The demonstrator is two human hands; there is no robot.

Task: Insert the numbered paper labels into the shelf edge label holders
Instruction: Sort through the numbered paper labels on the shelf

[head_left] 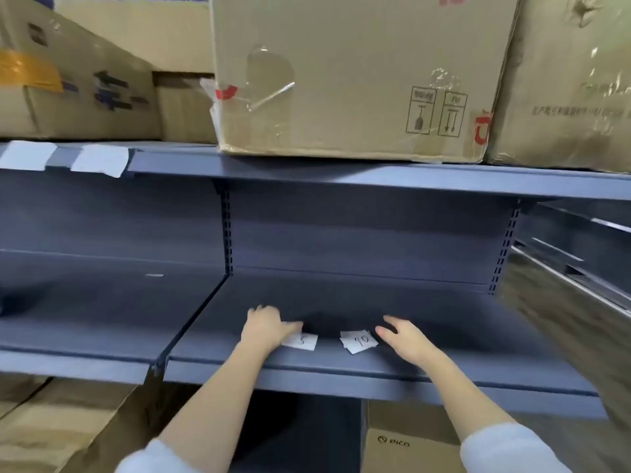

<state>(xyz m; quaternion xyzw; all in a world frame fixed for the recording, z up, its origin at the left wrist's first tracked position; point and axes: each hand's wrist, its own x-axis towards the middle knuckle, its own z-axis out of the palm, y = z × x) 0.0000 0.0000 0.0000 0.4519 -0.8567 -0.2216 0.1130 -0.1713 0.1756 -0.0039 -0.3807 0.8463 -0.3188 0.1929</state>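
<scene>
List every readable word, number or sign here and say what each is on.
"5": paper slip under the left hand.
"90" or "06": slip stack by the right hand.
"PICO": low box.
Glass and arrow signs: big box; their captions are blurred.
Right box print: unreadable.

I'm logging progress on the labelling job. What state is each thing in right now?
Left hand: flat on the middle shelf, fingers on the label marked 5.
Right hand: open, beside the small stack of labels, holding nothing.
Small stack of labels: loose, top one reads 90 or 06.
Two white labels: on the upper shelf edge.
Cardboard box: closed, tape peeling.
</scene>
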